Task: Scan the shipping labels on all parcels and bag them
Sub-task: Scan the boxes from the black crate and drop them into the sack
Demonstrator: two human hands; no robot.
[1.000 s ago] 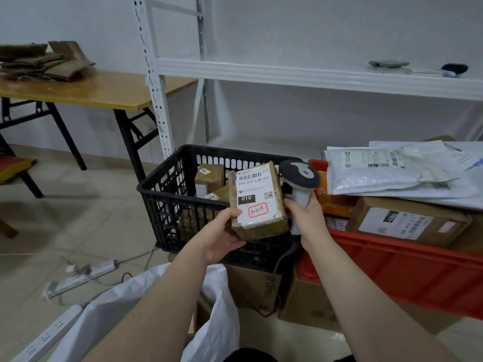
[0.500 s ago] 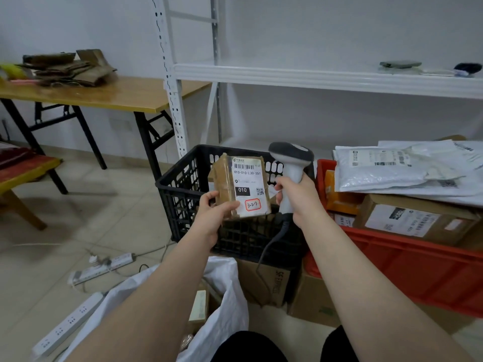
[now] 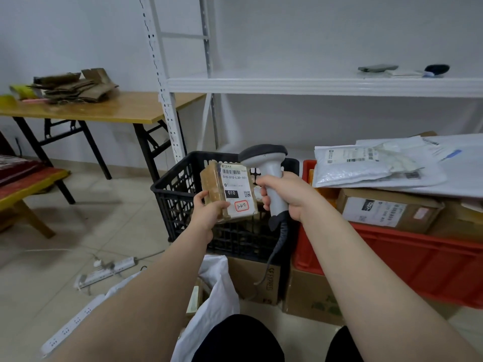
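Scanner (image 3: 269, 167) in right hand (image 3: 290, 195) has neared parcel (image 3: 231, 190) in left hand (image 3: 206, 215)

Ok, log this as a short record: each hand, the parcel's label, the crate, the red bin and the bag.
Left hand: holds small brown parcel
Label: faces the camera, marked 010
Right hand: grips scanner handle beside the parcel
Black crate: behind the parcel
Red bin: holds cardboard box, white mailers above
White bag: open on floor
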